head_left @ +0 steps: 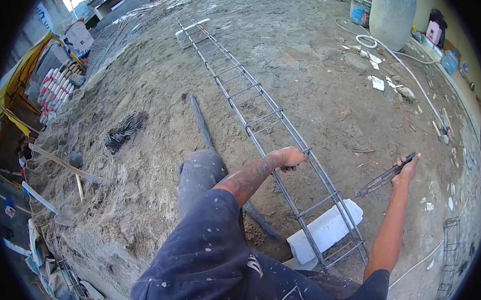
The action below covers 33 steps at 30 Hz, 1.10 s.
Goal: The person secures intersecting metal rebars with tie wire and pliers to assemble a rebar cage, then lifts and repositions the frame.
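A long steel rebar cage (259, 90) with ladder-like crosspieces stretches away in front of me, raised on two pale blocks. Reaching over its near half, my left hand (293, 157) is closed, its fingers curled at the far long bar by a crosspiece. My right hand (408, 169), off to the right of the cage, grips a narrow bundle of dark metal rods (379, 181) that points left and down; its exact kind is hard to make out. The near white block (327, 229) lies under the cage's close end, the far block (193, 33) under its other end.
A bundle of grey rods (200, 119) lies on the dirt left of the cage, near a heap of short dark wires (126, 132). Farther right are a hose (408, 67), a large drum (393, 17) and a bucket (360, 10). Another cage (448, 259) lies lower right.
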{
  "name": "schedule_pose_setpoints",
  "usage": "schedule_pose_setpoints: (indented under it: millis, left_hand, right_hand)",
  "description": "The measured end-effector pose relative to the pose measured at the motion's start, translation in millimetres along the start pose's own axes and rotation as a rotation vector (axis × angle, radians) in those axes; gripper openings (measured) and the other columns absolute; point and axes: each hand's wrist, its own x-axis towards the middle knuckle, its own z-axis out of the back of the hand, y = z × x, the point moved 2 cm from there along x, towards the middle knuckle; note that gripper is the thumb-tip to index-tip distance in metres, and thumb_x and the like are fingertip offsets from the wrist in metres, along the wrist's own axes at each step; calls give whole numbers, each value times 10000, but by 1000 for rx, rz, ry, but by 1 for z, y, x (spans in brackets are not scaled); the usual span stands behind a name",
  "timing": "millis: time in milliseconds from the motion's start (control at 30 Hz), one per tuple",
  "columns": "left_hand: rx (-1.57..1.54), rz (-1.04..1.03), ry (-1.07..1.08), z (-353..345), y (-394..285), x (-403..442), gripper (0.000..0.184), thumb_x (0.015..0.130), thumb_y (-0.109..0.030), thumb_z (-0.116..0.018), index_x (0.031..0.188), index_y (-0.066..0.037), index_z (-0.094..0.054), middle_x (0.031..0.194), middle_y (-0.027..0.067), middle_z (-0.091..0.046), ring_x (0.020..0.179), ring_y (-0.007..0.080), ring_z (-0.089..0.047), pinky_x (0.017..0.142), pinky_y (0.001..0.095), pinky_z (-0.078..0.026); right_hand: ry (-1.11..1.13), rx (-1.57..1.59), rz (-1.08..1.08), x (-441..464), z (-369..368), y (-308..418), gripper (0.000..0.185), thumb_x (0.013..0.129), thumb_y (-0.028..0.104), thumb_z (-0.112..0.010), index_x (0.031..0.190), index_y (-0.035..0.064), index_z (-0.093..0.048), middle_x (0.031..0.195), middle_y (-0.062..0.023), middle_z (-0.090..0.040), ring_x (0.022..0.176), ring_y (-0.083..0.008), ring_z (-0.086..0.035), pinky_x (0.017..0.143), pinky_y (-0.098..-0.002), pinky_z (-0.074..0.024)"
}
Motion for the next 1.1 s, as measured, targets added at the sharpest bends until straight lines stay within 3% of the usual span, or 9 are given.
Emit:
schedule_pose_setpoints:
  millis: [33, 100, 167, 233, 300, 400, 833, 1033, 1100]
  left_hand:
    - [-4, -8, -4, -1, 1, -2, 471, 785, -444, -523, 810, 25, -568, 699, 125, -575, 522, 202, -527, 468, 366, -445]
    - [487, -265, -401, 5, -4, -9, 476, 719, -443, -571, 743, 31, -597, 676, 154, -598, 598, 271, -566, 577, 420, -465]
    - [450, -350, -610, 21, -29, -38, 487, 693, -437, -581, 855, 22, -591, 812, 196, -615, 739, 322, -592, 690, 448, -458]
    - [574, -566, -1198, 47, -36, -51, 535, 712, -450, -559, 982, 13, -554, 995, 212, -579, 909, 325, -572, 782, 426, -435]
    - [597, -240, -1176, 76, -26, -42, 585, 718, -467, -566, 1055, 7, -503, 1090, 206, -524, 1029, 328, -514, 858, 413, -393]
    - [552, -124, -946, 86, 23, -3, 606, 712, -468, -595, 1066, 10, -478, 1054, 190, -522, 1029, 323, -501, 862, 418, -383]
    - [659, -218, -1026, 83, 28, -5, 589, 715, -447, -593, 1058, 18, -479, 1020, 204, -555, 968, 343, -542, 830, 423, -420]
    - [633, 35, -361, 137, 10, 16, 562, 710, -475, -591, 976, 20, -580, 1006, 211, -601, 969, 331, -580, 811, 411, -450]
    - [-46, 243, 73, 147, 30, 47, 483, 733, -455, -599, 913, -7, -603, 886, 149, -622, 834, 269, -605, 729, 389, -469]
  right_hand:
    - [-4, -6, -4, -3, -1, 1, 476, 826, 580, -465, 814, 107, -421, 604, -11, -453, 468, -130, -429, 453, -258, -372]
    - [8, -14, 7, -5, -6, 6, 474, 828, 580, -463, 818, 108, -421, 608, -11, -453, 468, -129, -429, 452, -256, -371]
    - [-56, -39, -15, -8, -5, 7, 468, 831, 579, -458, 820, 113, -423, 617, -8, -453, 473, -129, -430, 448, -257, -366]
    - [-31, -17, -23, -2, 1, 4, 463, 833, 577, -457, 822, 115, -425, 621, -7, -453, 475, -129, -429, 445, -257, -363]
    - [-6, 4, -21, 0, 1, 5, 459, 835, 575, -455, 824, 117, -426, 625, -6, -453, 476, -128, -428, 442, -257, -359]
    - [-23, -34, -18, -9, -5, 5, 459, 836, 576, -454, 822, 118, -423, 617, -7, -450, 475, -126, -424, 441, -257, -356]
    - [-21, -59, -33, -5, -19, -9, 474, 831, 578, -461, 796, 106, -428, 605, -11, -448, 480, -140, -440, 442, -260, -363]
    - [13, -36, 8, -12, -17, -5, 469, 845, 559, -453, 794, 93, -429, 598, -15, -446, 465, -137, -438, 431, -265, -364]
    - [-5, -51, 24, -16, -16, 2, 480, 847, 561, -446, 798, 83, -437, 596, -22, -453, 457, -137, -442, 427, -265, -368]
